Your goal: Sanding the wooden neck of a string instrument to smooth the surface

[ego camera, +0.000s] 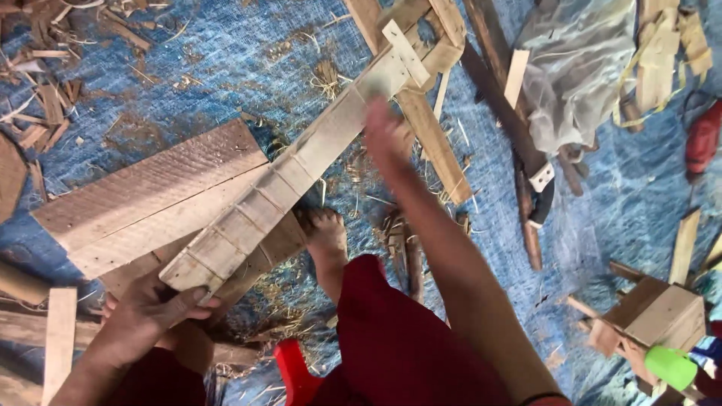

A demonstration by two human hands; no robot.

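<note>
Wooden plank (293, 173) runs diagonally across the blue tarp (210, 60); left hand (147, 316) grips its near end, blurred right hand (385, 135) rests farther along, grip indiscernible.

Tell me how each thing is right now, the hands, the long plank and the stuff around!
Left hand: gripping the near end of the long plank.
Right hand: blurred, on the plank's far part.
Long plank: slanted, resting across wide boards.
Wide boards: lying flat.
Foot: bare, beside the plank.
Blue tarp: spread, littered with shavings.

Packages: one crumpled grey plastic bag (575, 64), top right on the blue tarp (226, 68).
Labels, signs, screens: none visible.
</note>
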